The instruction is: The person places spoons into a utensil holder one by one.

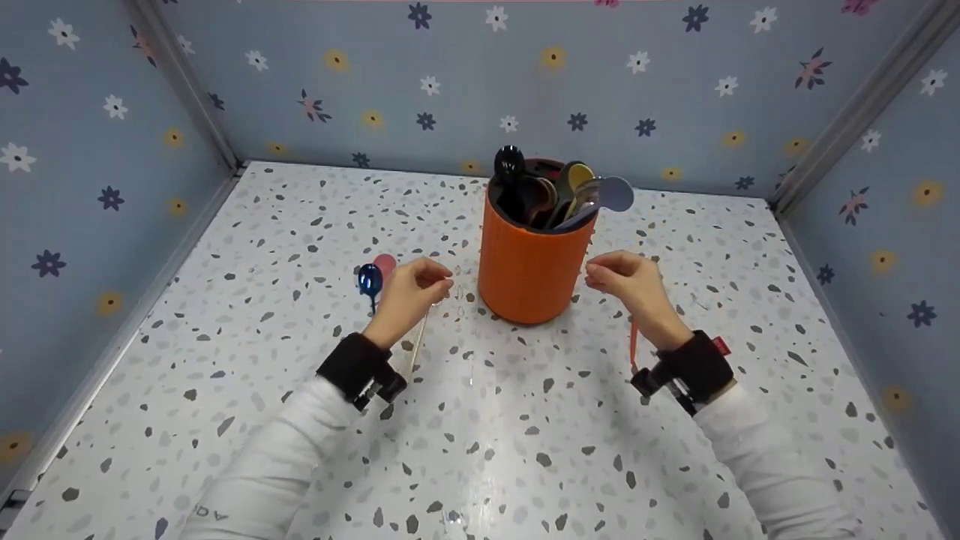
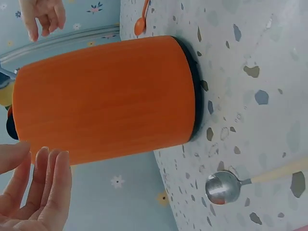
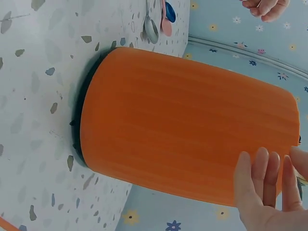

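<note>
An orange cylindrical utensil holder [image 1: 529, 274] stands upright between my hands, with several spoons in it. A black spoon [image 1: 509, 163], a yellow spoon [image 1: 580, 175] and a grey-purple spoon [image 1: 616, 194] poke out of its top. To its left hovers my left hand [image 1: 409, 295], fingers loosely bent and holding nothing, apart from the holder. My right hand [image 1: 631, 286] mirrors it on the right side, also bare. Below the left hand lies a silver spoon [image 2: 224, 187] with a cream handle. An orange spoon [image 1: 633, 345] lies beneath the right hand, partly hidden by it.
A blue spoon [image 1: 370, 280] and a pink spoon [image 1: 385, 264] lie beside the left hand, partly covered by it. The speckled white table [image 1: 495, 450] is enclosed by flower-patterned panels [image 1: 450, 90] at the back and both sides.
</note>
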A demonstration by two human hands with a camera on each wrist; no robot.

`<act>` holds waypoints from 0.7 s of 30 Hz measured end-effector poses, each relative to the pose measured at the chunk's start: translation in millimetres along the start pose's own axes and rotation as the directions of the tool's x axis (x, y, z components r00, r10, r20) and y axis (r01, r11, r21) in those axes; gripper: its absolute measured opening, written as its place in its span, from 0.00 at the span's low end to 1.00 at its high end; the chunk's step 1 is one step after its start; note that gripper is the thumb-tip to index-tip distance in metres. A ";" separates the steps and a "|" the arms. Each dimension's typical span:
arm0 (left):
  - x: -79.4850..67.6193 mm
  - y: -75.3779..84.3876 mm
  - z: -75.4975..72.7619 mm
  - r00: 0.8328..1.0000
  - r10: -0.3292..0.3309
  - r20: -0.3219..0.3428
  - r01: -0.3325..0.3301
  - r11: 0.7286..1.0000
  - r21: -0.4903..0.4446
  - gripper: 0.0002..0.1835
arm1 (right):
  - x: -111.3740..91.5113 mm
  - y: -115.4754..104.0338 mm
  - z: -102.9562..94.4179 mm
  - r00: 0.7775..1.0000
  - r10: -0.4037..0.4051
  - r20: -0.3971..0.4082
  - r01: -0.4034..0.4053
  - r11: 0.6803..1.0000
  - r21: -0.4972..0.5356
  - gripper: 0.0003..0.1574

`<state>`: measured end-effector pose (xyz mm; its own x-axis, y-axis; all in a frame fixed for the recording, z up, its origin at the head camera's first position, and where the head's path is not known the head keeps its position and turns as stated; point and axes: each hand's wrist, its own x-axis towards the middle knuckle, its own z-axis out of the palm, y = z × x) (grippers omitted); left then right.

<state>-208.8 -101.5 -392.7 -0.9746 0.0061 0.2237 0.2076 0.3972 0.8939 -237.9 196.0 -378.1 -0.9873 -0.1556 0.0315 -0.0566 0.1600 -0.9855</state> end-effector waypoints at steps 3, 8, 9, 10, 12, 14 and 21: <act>1.4 -9.9 -5.7 0.999 -0.044 -0.007 0.044 0.999 0.007 0.06 | -4.5 6.8 0.7 1.000 0.014 0.021 -0.014 1.000 0.014 0.21; 2.2 -26.9 -13.6 0.993 -0.120 -0.001 0.120 0.993 -0.018 0.08 | -12.9 17.8 1.6 0.997 0.047 0.056 -0.050 0.997 0.052 0.21; 2.3 -30.3 -14.6 0.991 -0.135 -0.002 0.135 0.991 -0.025 0.08 | -14.5 19.7 1.7 0.997 0.052 0.065 -0.056 0.996 0.062 0.22; 2.5 -33.8 -15.4 0.989 -0.148 -0.002 0.148 0.988 -0.035 0.09 | -16.1 21.6 1.8 0.995 0.061 0.074 -0.066 0.995 0.073 0.23; 2.8 -39.8 -16.4 0.985 -0.172 -0.004 0.172 0.984 -0.047 0.09 | -18.7 25.1 2.0 0.993 0.077 0.086 -0.083 0.994 0.076 0.26; 3.1 -44.9 -15.9 0.979 -0.202 -0.012 0.201 0.978 -0.056 0.09 | -21.0 28.5 2.4 0.991 0.096 0.089 -0.102 0.992 0.072 0.27; 2.9 -63.9 -4.7 0.961 -0.278 -0.014 0.278 0.961 0.004 0.08 | -27.4 42.2 2.6 0.986 0.146 0.082 -0.151 0.986 0.071 0.28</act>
<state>-224.5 -131.1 -447.3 -0.9927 -0.1169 -0.0282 -0.0717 0.3874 0.9191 -212.9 204.4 -421.0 -0.9696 -0.2097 -0.1261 0.1042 0.1124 -0.9882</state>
